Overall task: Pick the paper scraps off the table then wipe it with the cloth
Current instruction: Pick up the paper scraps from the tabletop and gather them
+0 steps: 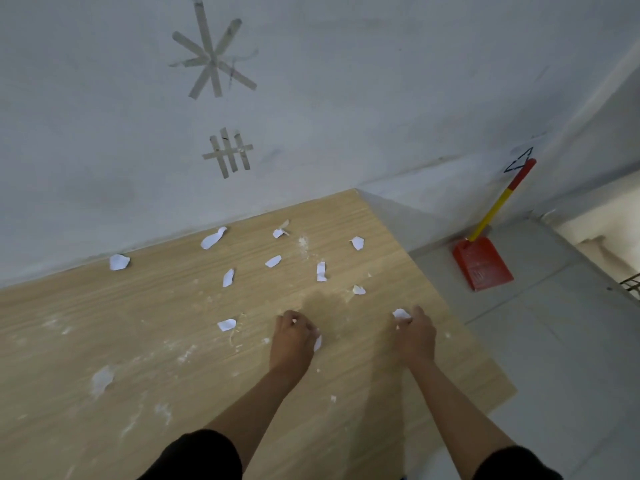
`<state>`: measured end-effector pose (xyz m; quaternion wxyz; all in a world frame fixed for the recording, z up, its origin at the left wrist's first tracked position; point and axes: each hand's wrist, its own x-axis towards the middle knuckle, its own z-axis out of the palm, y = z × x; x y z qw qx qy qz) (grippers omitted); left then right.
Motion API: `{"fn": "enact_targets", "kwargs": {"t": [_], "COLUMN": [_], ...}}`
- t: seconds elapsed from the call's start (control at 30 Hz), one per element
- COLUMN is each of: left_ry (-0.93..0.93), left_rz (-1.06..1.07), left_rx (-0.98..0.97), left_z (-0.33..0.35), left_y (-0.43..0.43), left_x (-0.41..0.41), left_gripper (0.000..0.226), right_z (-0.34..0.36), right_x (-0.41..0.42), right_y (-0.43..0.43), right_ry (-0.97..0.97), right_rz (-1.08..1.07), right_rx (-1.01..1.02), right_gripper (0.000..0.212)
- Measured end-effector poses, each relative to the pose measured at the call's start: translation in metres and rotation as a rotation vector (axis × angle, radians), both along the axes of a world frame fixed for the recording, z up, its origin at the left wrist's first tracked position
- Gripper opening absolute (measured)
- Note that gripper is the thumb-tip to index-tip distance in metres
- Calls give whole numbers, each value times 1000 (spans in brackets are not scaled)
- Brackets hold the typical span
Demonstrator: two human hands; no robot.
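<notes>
— Any writing or labels you can read?

— None. The grey wall (311, 98) carries only strips of masking tape: a star shape (212, 57) at about 12 o'clock and a hash-like grid (228, 153) below it. A black outline triangle (518, 161) is drawn on the wall at about 2 o'clock.

— And the tabletop?

— The tabletop (104, 341) is pale wood-grain laminate, smooth, dusted with white powdery smears and crumbs. Torn white paper scraps (273, 261) with ragged edges lie scattered from 11 to 1 o'clock of the hands, with one scrap (119, 262) at the wall edge and another scrap (227, 324) just left of the left hand.

— What are the hands doing?

— The left hand (294, 337) rests knuckles-up on the wood, fingers (294, 318) clenched around white paper; a bit of it (317, 342) pokes out at the thumb side. The right hand (415, 332) is also curled, its fingers (407, 320) pinching a white scrap (401, 313) that touches the tabletop near the right edge. Both forearms are bare, with black sleeves (197, 455) at the bottom.

— Anything off the table?

— A red plastic dustpan (483, 263) with a ribbed blade sits on the grey tiled floor (554, 341) at about 2 o'clock; its long handle (502, 199) is banded yellow and red and leans toward the wall.
</notes>
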<state>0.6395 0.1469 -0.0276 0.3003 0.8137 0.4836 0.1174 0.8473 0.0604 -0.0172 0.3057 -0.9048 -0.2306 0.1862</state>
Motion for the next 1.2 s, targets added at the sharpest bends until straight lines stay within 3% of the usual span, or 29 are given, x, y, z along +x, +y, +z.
{"fn": "enact_targets", "kwargs": {"t": [0.1,0.2,0.3,0.43,0.6,0.67,0.8,0.93,1.0,1.2], "left_ry": [-61,-68,-75,-56,-218,-279,-357,-439,-452,-404], "left_rz": [140,149,143,168,265,307,361,454,514,700], "left_rx": [30,-98,-152,-230,-343,-369,-353,-322,-291,-187], "left_z": [2,1,0,2,5,12,26,42,47,47], "left_y": [16,33,41,39,22,17,13,9,8,7], "left_x": [-4,-6,-5,-9,-31,-46,-93,-157,-203,-332], "left_gripper": [10,1,14,8,9,8,17,10,8,9], "right_z": [-7,-13,-14,-15,-10,-3,12,24,28,32], "right_x": [8,5,-7,-28,-66,-87,-143,-210,-252,-373], "right_y": [8,11,13,16,25,28,35,47,53,63], "right_ry": [-3,21,35,21,-61,11,227,261,302,407], "right_rz": [58,-11,-62,-13,85,172,247,323,398,567], "right_rx": [-68,-38,27,90,65,127,203,217,218,209], "right_gripper": [23,20,12,13,13,11,21,25,16,15]}}
